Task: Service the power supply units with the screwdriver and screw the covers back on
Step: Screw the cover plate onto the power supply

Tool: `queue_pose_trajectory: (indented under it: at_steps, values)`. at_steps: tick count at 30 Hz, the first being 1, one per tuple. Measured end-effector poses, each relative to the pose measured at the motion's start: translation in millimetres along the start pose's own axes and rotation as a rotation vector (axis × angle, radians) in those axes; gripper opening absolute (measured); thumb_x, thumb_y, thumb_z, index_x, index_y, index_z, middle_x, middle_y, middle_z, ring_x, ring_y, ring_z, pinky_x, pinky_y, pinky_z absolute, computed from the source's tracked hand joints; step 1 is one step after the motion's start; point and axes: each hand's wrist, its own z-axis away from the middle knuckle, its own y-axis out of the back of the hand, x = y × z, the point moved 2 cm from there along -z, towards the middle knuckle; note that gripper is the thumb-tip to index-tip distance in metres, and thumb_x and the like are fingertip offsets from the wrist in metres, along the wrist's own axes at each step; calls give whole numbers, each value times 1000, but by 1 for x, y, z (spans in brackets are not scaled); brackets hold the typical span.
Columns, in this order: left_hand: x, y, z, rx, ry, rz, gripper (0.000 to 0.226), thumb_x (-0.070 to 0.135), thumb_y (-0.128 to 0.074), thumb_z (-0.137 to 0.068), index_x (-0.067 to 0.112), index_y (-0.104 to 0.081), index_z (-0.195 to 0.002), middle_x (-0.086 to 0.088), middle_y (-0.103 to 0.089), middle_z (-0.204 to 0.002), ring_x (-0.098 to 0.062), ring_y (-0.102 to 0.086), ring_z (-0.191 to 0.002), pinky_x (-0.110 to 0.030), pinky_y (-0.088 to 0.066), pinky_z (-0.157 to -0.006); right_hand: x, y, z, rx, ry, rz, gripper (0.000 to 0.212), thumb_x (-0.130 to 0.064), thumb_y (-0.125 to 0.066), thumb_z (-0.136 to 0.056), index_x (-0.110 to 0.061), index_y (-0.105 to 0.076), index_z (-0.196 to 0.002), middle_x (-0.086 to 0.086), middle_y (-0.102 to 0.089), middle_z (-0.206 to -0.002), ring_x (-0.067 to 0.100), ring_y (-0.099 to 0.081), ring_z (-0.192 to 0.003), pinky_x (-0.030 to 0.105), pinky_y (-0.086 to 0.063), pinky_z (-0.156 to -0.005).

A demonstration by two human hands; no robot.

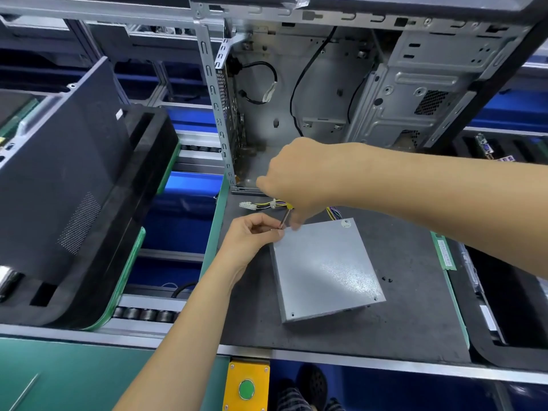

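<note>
Fingers point(261, 225) of left hand point(247, 238) pinch a small part at the far-left corner of the power supply unit point(326, 268), which lies cover-up on the dark mat point(409, 321). Right hand point(293, 179) grips the screwdriver point(285, 218), tip at that corner. Two loose screws point(387, 279) lie just right of the unit.

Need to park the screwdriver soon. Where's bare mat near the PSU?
Bare mat lies between the power supply unit and the near rail, and right of it up to the green memory stick, bar two loose screws. The far corner is crowded: both hands, screwdriver, wiring.
</note>
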Motion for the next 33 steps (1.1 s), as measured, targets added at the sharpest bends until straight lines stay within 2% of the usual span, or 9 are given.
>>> queue_pose_trajectory:
  at_steps: [6, 9, 13, 18, 22, 24, 26, 29, 33]
  values:
    - [0, -1, -1, -13, 11, -3, 17, 0, -74, -81, 17, -76, -82, -3, -76, -89, -9, -64, -82, -15, -51, -79, -4, 15, 4, 38, 4, 122, 31, 1, -49, -86, -14, -30, -67, 1, -29, -65, 14, -28, -50, 24, -16, -46]
    - [0, -1, -1, -24, 10, -15, 18, 1, -74, -82, 19, -77, -83, -4, -76, -88, -9, -64, -81, -18, -52, -81, -7, 13, -2, 10, 10, 205, 26, -2, -47, -90, -12, -36, -70, 0, -31, -64, 13, -29, -51, 24, -16, -47]
    - [-1, 0, -2, -28, -9, 12, 20, -2, -75, -80, 18, -74, -81, 4, -74, -81, -6, -64, -77, -15, -51, -75, -2, 9, -4, -94, 8, 99, 20, -30, -60, -91, -16, -47, -92, 0, -34, -65, 20, -37, -55, 24, -21, -45]
    - [-3, 3, -3, -21, 7, -11, 18, 1, -77, -79, 18, -71, -81, 0, -75, -88, -14, -67, -86, -26, -53, -86, 5, 13, -3, -8, 4, 74, 16, -11, -52, -89, -14, -39, -81, 2, -32, -64, 17, -32, -50, 24, -22, -45]
    - [-3, 4, -3, -25, 12, -6, 20, 4, -78, -79, 23, -74, -76, -1, -75, -87, -12, -66, -84, -26, -50, -87, 3, 5, -6, 17, 19, 108, 16, -28, -44, -101, -15, -51, -94, 3, -46, -71, 24, -46, -64, 24, -20, -46]
    - [-3, 4, -3, -26, 15, -6, 21, 5, -79, -79, 25, -75, -74, -1, -75, -87, -13, -67, -85, -26, -49, -86, 4, 1, -4, -64, 16, 37, 31, -43, -55, -93, -14, -49, -100, 2, -47, -74, 25, -48, -67, 26, -22, -45]
    - [-2, 5, -4, -32, 12, -11, 22, 5, -78, -79, 26, -75, -73, -2, -75, -88, -12, -67, -85, -25, -49, -85, 5, 2, -2, -70, 20, -27, 38, -37, -68, -85, -11, -50, -107, -1, -41, -71, 24, -46, -66, 29, -31, -49]
    - [-1, 4, -5, -55, 6, -16, 23, 4, -77, -80, 26, -75, -74, -4, -75, -92, -11, -66, -85, -25, -49, -85, 9, 4, -4, 11, 13, -47, 20, -22, -65, -87, -16, -57, -104, -2, -38, -66, 25, -52, -70, 37, -49, -67]
    - [-2, 6, -5, -86, -6, -15, 19, 2, -77, -80, 21, -76, -83, -3, -75, -92, -11, -66, -85, -25, -50, -86, 8, 6, -8, 20, 15, -27, 15, -22, -65, -87, -19, -50, -89, -3, -40, -64, 25, -54, -70, 41, -53, -75]
